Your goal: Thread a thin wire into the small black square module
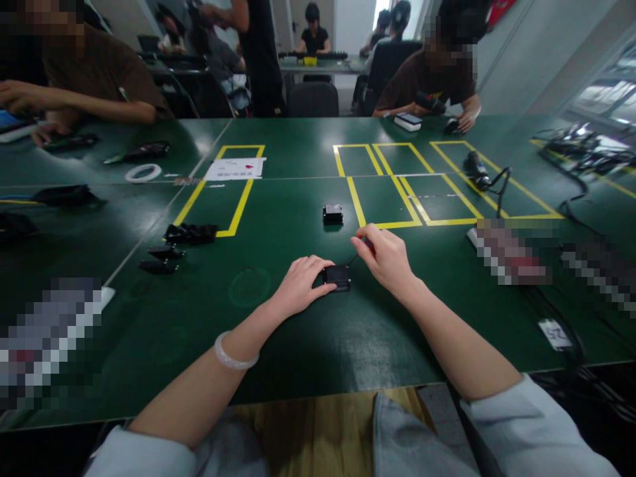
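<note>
Flat on the green table (298, 344) lies a small black box-shaped part (338, 277) with small posts at its corners. My left hand (303, 285) grips it from the left, thumb along its near edge and fingers over its far edge. A thin dark rod-like tool (352, 260) is pinched in the fingers of my right hand (385, 258), its tip reaching toward the part's far right corner. Whether the tip touches cannot be seen. Most of the tool is hidden by the fingers. A similar black box-shaped part (332, 214) sits beyond my hands.
Several black pieces (191, 233) lie to the left, near a white tape roll (143, 173) and a paper sheet (236, 169). Yellow tape outlines (392, 225) mark the table. On the right are a black cylindrical device (477, 171) and cables (571, 331). People sit across.
</note>
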### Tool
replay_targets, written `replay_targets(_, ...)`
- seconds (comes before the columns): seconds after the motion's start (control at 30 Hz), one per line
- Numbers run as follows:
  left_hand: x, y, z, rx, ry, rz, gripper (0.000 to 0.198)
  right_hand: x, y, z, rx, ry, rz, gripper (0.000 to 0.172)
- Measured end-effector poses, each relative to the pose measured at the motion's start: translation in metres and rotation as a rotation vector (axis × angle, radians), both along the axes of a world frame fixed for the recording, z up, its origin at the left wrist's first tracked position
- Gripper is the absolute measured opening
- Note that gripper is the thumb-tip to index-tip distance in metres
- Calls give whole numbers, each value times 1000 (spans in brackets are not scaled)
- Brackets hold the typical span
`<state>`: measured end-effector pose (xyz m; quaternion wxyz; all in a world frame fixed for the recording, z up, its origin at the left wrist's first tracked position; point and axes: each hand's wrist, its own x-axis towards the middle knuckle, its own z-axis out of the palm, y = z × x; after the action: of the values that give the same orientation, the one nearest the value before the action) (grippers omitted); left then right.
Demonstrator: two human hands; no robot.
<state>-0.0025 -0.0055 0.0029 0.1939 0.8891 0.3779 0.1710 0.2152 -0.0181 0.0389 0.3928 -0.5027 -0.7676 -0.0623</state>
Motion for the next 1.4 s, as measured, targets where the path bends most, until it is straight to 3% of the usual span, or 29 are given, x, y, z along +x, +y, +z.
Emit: replay_targets(1.4, 0, 0, -1, 2, -7, -4, 36, -2, -1, 4, -2, -51, -38, 23)
